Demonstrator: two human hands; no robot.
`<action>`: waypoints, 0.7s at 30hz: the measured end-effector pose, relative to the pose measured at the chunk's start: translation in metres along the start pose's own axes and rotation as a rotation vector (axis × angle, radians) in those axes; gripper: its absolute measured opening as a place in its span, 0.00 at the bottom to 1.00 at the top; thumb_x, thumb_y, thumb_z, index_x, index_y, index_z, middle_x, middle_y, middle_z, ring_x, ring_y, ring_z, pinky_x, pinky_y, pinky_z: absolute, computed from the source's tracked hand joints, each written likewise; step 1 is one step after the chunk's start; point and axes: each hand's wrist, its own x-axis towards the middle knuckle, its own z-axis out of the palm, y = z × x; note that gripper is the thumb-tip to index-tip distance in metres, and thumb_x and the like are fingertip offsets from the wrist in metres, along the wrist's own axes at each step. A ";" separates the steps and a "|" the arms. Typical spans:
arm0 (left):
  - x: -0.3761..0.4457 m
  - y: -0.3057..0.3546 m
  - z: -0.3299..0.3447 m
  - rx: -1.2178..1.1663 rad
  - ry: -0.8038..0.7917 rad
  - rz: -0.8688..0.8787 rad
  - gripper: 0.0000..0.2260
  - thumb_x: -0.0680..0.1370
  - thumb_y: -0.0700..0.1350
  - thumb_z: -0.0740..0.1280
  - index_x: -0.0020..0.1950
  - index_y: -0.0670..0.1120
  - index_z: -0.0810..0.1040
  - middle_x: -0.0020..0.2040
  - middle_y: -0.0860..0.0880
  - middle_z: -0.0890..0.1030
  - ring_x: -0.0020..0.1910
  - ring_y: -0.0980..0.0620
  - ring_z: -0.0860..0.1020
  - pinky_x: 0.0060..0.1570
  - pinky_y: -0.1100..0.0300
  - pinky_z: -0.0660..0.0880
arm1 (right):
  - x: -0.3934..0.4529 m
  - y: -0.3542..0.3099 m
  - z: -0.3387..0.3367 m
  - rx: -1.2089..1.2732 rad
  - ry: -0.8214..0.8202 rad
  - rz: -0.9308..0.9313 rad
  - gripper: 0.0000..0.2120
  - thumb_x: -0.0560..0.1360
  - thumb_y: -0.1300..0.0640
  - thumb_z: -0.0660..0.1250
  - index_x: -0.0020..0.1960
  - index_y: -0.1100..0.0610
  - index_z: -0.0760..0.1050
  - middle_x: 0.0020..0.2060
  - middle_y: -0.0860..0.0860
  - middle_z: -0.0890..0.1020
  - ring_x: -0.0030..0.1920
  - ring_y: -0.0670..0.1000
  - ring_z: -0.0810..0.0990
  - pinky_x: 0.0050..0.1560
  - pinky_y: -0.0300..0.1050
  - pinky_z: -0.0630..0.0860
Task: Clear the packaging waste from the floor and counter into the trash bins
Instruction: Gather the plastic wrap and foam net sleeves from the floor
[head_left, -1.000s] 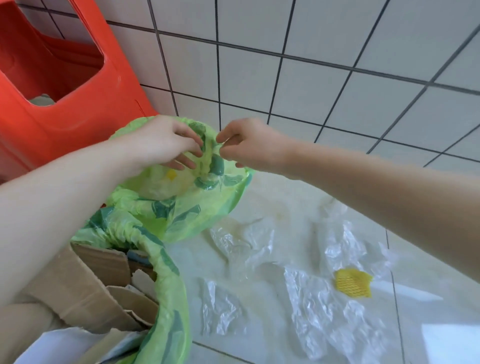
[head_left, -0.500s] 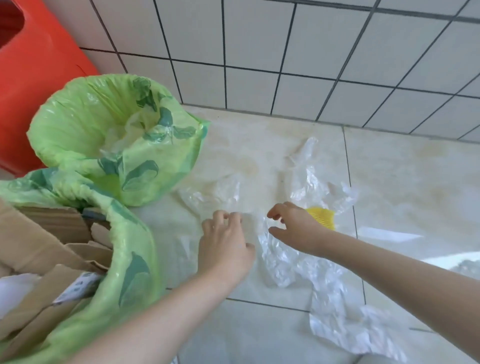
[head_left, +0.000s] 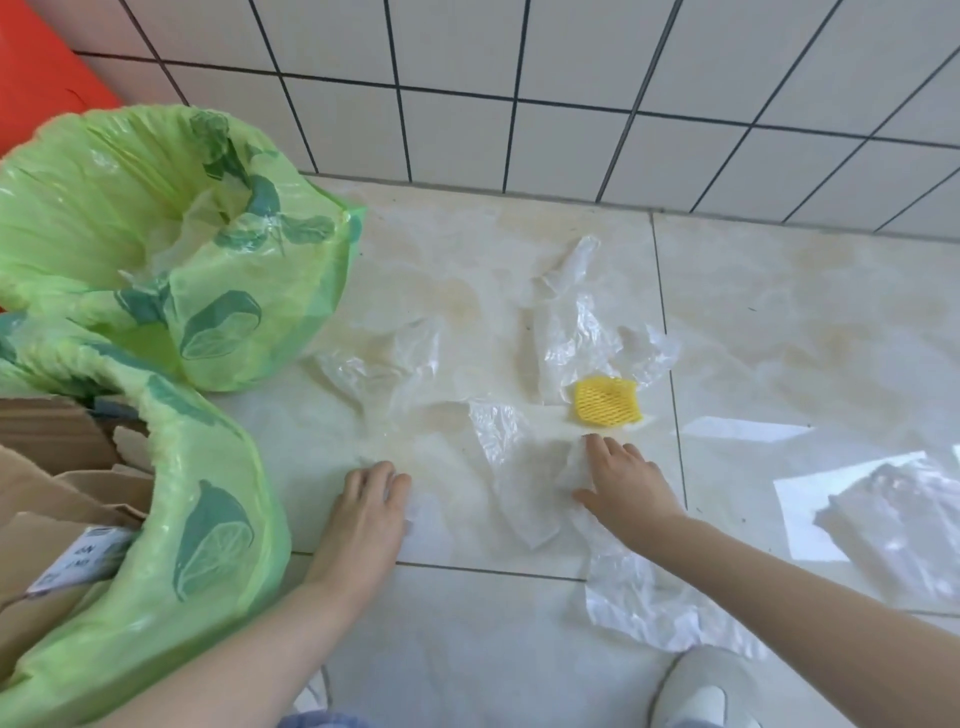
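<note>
On the floor tiles (head_left: 779, 322) below the wall, going left to right: two green lemon-print bin liners, the far one (head_left: 156, 244) holding film, the near one (head_left: 208, 519) stuffed with cardboard (head_left: 52, 467). The left hand (head_left: 363, 514) lies flat, fingers loosely spread, on clear plastic film (head_left: 395, 364); the right hand (head_left: 628, 483), also spread, presses a crumpled sheet (head_left: 519, 467), clamping nothing yet. I count roughly five film pieces (overlaps blur the tally) and one yellow foam net (head_left: 605, 401). All look weightless, limp and slippery, so bunching a crease should hold best.
</note>
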 end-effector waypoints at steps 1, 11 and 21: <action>0.000 0.002 0.001 -0.032 0.004 0.036 0.21 0.58 0.34 0.77 0.47 0.43 0.75 0.46 0.44 0.76 0.40 0.42 0.74 0.33 0.51 0.78 | 0.000 0.003 -0.001 -0.001 -0.011 -0.009 0.17 0.76 0.52 0.63 0.62 0.57 0.65 0.54 0.52 0.74 0.55 0.57 0.72 0.46 0.48 0.67; 0.032 0.041 -0.012 -0.378 0.069 0.201 0.19 0.60 0.23 0.65 0.36 0.46 0.69 0.39 0.52 0.69 0.36 0.55 0.68 0.36 0.59 0.69 | 0.003 0.041 -0.029 0.025 0.164 -0.099 0.11 0.68 0.61 0.69 0.49 0.63 0.75 0.47 0.57 0.74 0.48 0.61 0.72 0.48 0.54 0.74; 0.068 0.108 -0.025 -0.406 0.026 0.436 0.11 0.75 0.39 0.52 0.47 0.42 0.74 0.49 0.46 0.72 0.41 0.50 0.74 0.43 0.59 0.72 | 0.038 0.053 -0.029 0.016 0.087 -0.136 0.24 0.71 0.59 0.68 0.65 0.60 0.68 0.69 0.57 0.63 0.70 0.61 0.60 0.68 0.48 0.64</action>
